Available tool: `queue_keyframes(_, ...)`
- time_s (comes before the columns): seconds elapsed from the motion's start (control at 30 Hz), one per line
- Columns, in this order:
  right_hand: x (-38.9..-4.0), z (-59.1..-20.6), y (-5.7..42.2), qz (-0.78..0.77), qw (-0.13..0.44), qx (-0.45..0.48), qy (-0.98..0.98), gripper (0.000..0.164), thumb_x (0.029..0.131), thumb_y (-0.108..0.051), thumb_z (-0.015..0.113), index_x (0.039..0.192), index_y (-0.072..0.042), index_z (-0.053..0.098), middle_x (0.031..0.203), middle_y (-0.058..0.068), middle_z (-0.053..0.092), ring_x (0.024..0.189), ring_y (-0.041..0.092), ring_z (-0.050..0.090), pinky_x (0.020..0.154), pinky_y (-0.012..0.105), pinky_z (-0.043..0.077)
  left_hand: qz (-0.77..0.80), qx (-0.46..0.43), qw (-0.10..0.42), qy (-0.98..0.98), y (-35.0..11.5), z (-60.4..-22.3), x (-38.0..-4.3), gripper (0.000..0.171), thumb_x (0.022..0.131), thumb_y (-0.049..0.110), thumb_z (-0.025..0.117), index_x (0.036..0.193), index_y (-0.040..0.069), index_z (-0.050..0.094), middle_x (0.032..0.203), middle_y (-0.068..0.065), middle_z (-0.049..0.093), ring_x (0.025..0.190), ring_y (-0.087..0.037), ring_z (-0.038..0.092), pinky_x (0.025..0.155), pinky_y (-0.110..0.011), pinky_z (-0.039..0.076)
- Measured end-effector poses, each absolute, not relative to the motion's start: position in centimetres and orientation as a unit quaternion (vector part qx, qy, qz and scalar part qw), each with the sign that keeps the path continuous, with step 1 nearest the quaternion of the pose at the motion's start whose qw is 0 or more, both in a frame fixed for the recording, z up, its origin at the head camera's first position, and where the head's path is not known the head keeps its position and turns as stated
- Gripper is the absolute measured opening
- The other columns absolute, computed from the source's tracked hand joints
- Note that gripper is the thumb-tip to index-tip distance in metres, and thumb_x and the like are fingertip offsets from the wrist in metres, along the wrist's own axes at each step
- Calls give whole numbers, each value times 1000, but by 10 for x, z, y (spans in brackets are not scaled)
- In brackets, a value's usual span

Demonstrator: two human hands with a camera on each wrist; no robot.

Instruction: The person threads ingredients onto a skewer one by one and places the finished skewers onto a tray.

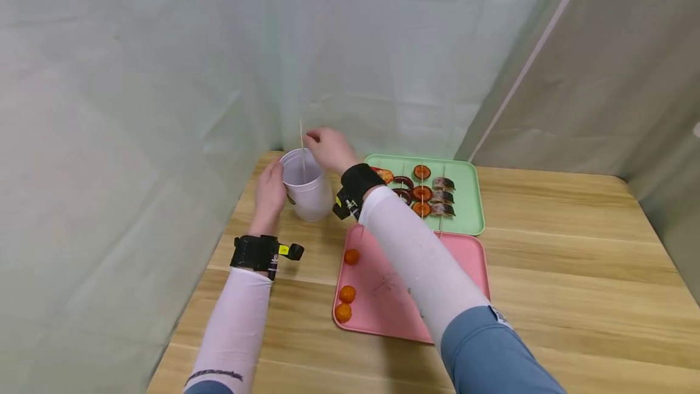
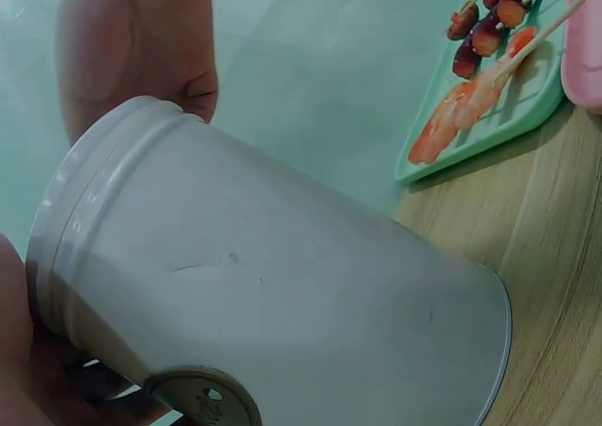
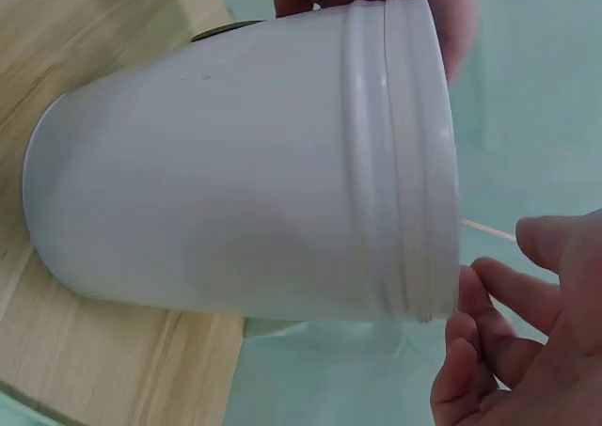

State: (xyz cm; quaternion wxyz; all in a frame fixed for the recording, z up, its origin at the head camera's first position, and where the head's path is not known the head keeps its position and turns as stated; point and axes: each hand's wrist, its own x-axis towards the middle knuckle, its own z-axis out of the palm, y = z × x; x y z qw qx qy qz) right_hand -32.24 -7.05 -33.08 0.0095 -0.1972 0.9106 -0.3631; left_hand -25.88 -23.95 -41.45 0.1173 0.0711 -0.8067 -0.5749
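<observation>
A white bucket [image 1: 314, 202] stands on the table by its back left corner. My left hand [image 1: 270, 192] grips its rim from the left, with fingers curled round the outside in the left wrist view. At the mouth, my right hand [image 1: 330, 149] pinches a thin wooden skewer [image 1: 301, 131] that rises out of the bucket. In the right wrist view the skewer [image 3: 487, 229] runs from behind the rim to the thumb, with the other fingertips close to the rim. The skewer's lower end is inside the bucket, and the bucket wall hides it in both wrist views.
Right of the bucket, a green tray [image 1: 468, 205] bears several skewers of food, among them round slices [image 1: 422, 193] and dark-skinned chunks [image 1: 443, 196]. Nearer me, a pink tray [image 1: 383, 315] carries orange balls [image 1: 343, 312] along its left side. Grey sheeting [image 1: 383, 47] hangs behind the table.
</observation>
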Motion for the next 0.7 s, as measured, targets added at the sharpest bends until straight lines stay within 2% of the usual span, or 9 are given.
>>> queue_keyframes(0.1, -321, -329, -77, -368, 8, -197, 909, 40, 114, -32, 52, 146, -13, 68, 141, 4, 69, 134, 21, 61, 111, 31, 45, -569, 62, 135, -809, -240, -416, -256, 58, 117, 39, 31, 158, 4, 50, 147, -21, 58, 128, -34, 55, 103, -46, 46)
queue_keyframes(0.17, -320, -328, -80, -376, 10, -194, 906, 39, 114, -32, 53, 144, -14, 69, 140, 2, 70, 133, 20, 61, 110, 30, 45, -564, 60, 143, -811, -241, -416, -255, 57, 117, 39, 31, 156, 4, 52, 142, -22, 59, 120, -34, 55, 96, -44, 46)
queue_keyframes(0.23, -319, -328, -83, -388, 13, -192, 901, 37, 113, -31, 55, 141, -13, 72, 137, 2, 71, 130, 19, 63, 107, 29, 47, -555, 59, 146, -816, -242, -417, -255, 57, 117, 40, 31, 155, 4, 53, 142, -21, 60, 122, -34, 56, 98, -46, 47)
queue_keyframes(0.37, -318, -330, -85, -398, 12, -193, 897, 33, 111, -32, 60, 133, -13, 75, 131, 2, 73, 123, 18, 65, 101, 28, 49, -541, 56, 145, -826, -244, -416, -254, 59, 117, 40, 30, 155, 2, 53, 151, -19, 57, 137, -32, 52, 115, -49, 40)
queue_keyframes(0.5, -316, -333, -86, -382, -2, -208, 901, 36, 110, -35, 61, 135, -12, 75, 132, 3, 74, 125, 20, 65, 103, 30, 49, -538, 51, 140, -830, -241, -416, -253, 58, 117, 37, 29, 154, 0, 53, 150, -22, 57, 137, -35, 52, 115, -51, 40)
queue_keyframes(0.6, -317, -334, -85, -369, -13, -205, 906, 38, 111, -36, 60, 138, -12, 73, 135, 3, 73, 129, 22, 63, 106, 31, 47, -538, 47, 143, -829, -236, -415, -254, 55, 117, 35, 30, 151, 0, 56, 139, -23, 60, 126, -36, 56, 103, -46, 45)
queue_keyframes(0.7, -318, -337, -85, -375, -20, -193, 906, 35, 110, -33, 61, 135, -13, 75, 132, 3, 74, 127, 22, 64, 105, 31, 48, -543, 44, 142, -827, -231, -415, -255, 54, 118, 37, 29, 146, 1, 59, 124, -23, 60, 107, -35, 57, 83, -39, 47)
